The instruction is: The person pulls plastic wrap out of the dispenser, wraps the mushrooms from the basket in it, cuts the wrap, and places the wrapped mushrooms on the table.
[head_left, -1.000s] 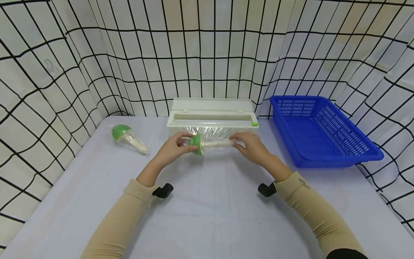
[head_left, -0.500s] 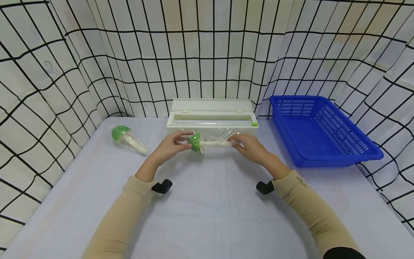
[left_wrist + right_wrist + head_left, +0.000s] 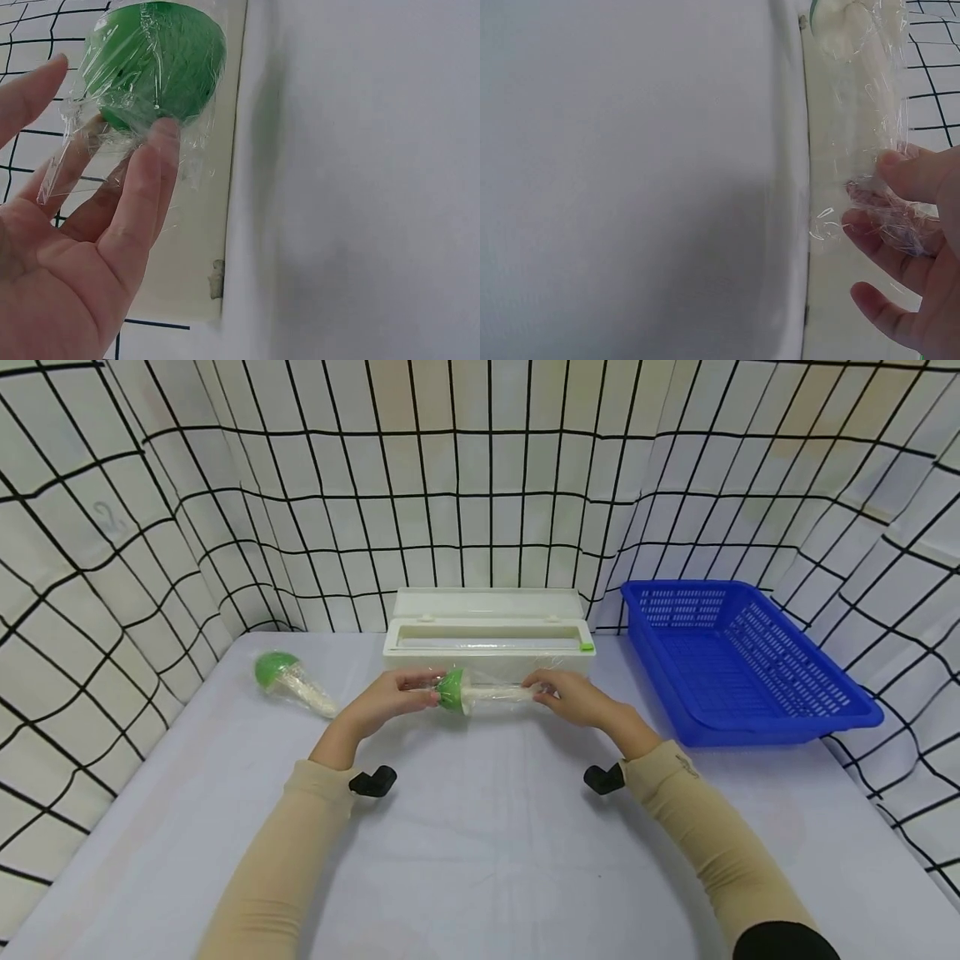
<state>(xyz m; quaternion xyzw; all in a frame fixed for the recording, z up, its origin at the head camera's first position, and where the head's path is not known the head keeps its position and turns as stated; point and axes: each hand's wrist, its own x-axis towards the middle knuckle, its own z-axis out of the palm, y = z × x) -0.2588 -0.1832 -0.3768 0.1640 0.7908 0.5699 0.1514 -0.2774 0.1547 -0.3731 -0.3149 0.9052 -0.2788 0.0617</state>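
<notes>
Between both hands, in front of the dispenser, a mushroom-shaped piece (image 3: 451, 691) with a green dome cap and whitish stem lies sideways in clear plastic film (image 3: 862, 97). My left hand (image 3: 390, 698) is at the cap end; in the left wrist view its fairly straight fingertips (image 3: 166, 129) touch the wrapped cap, with one digit standing apart. At the stem end my right hand (image 3: 573, 696) pinches gathered film between thumb and fingers. Behind stands a white cling-film dispenser (image 3: 487, 658), lid raised, with a green slider (image 3: 587, 647) at its right.
At the back left another wrapped green-capped mushroom-shaped piece (image 3: 276, 668) lies on the white-covered table (image 3: 480, 860). A blue plastic basket (image 3: 757, 735) stands to the right. Black wire mesh (image 3: 487, 493) encloses the back and sides.
The film, spread taut toward the dispenser one second ago, is now gathered closer round the stem. The green cap has turned slightly, and the left fingers have slid back toward its end.
</notes>
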